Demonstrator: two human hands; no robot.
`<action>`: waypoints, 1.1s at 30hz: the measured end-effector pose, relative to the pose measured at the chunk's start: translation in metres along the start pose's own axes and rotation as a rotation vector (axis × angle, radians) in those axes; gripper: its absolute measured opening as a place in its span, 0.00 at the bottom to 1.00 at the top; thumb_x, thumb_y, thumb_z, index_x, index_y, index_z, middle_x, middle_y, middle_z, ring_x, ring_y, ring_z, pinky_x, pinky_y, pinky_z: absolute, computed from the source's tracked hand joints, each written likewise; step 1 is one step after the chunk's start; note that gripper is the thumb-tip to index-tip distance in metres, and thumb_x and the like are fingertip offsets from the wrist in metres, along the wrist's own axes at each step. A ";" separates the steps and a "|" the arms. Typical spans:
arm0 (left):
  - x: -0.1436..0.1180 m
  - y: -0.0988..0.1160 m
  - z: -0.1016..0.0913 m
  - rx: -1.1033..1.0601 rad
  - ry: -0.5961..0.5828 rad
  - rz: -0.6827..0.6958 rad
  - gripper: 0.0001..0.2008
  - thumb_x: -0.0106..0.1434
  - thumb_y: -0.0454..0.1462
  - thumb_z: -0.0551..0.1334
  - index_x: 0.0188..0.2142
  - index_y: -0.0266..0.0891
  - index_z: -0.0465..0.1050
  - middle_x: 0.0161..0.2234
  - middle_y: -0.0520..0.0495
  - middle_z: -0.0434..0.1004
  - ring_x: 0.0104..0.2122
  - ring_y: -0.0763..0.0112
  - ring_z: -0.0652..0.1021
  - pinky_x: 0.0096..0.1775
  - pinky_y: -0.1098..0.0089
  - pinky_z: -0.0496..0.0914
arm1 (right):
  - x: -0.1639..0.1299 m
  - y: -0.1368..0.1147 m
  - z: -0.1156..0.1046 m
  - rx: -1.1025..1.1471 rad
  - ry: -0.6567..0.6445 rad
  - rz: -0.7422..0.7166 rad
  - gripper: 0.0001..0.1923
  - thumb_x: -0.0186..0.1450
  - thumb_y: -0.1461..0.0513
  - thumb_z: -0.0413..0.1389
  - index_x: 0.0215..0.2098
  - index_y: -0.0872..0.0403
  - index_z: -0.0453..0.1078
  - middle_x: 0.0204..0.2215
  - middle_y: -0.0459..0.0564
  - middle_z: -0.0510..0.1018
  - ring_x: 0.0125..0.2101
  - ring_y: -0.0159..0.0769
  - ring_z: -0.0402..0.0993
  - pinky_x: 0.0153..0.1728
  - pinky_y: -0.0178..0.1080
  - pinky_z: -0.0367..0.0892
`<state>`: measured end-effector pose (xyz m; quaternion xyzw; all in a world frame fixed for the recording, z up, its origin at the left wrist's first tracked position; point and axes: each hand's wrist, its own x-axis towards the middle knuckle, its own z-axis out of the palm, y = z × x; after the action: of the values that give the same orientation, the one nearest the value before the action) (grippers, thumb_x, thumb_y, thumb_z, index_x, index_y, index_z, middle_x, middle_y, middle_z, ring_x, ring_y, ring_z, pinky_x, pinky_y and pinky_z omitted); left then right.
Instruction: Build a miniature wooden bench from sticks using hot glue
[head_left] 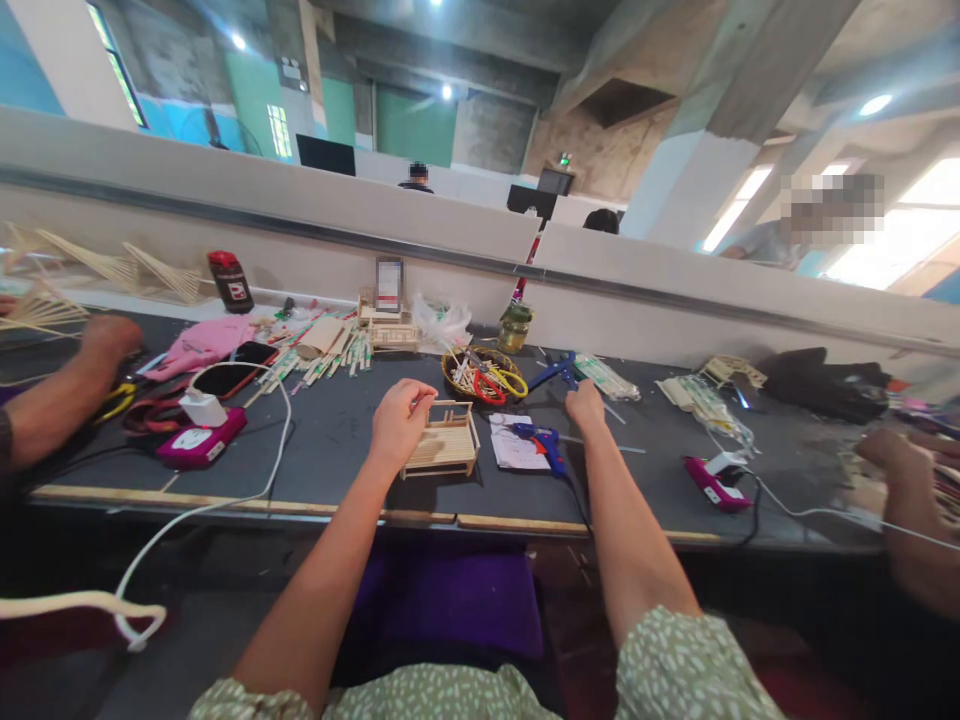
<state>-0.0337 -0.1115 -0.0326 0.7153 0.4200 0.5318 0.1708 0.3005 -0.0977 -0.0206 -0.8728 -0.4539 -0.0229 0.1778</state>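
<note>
1. The left hand [399, 420] rests on a small wooden stick model [444, 442], a little slatted frame like a miniature bed or bench. Its fingers curl over the model's upper rail at the back left corner and close lightly on it.
2. The model stands on the dark bench [337, 440] near the front edge, about midway along it, and just left of a sheet of paper [512, 445].
3. The right hand [586, 406] reaches further back, toward the middle of the bench. Its fingers are bent downward. Whether they pinch anything cannot be told; it may be touching a thin stick on the surface.
4. A blue glue gun [545, 442] lies on the paper, between the two hands, with its cord running off the front edge.
5. Behind it sit a woven basket [484, 375] of sticks and coloured loops, blue scissors [553, 371] and a glass jar [515, 326].
6. By the look of it, the work is at the assembly stage: one hand steadies the frame while the other fetches a piece.
7. The next move probably calls for a steady hold on the frame and a careful placement of a stick, with the glue gun close by.
8. Co-workers' hands show at the far left [109, 338] and far right [896, 465] ends of the bench.
</note>
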 end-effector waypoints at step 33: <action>0.000 0.020 -0.029 -1.123 -0.355 -0.643 0.12 0.55 0.39 0.70 0.35 0.37 0.71 0.34 0.48 0.78 0.38 0.61 0.81 0.34 0.64 0.78 | -0.162 -0.078 -0.018 1.611 -0.627 -0.195 0.17 0.57 0.53 0.63 0.39 0.55 0.71 0.19 0.36 0.57 0.16 0.21 0.48 0.13 0.25 0.45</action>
<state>-0.0513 -0.1290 -0.0075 0.4337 0.2371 0.4665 0.7335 0.1454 -0.1897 -0.0142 -0.4047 -0.4326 0.5317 0.6053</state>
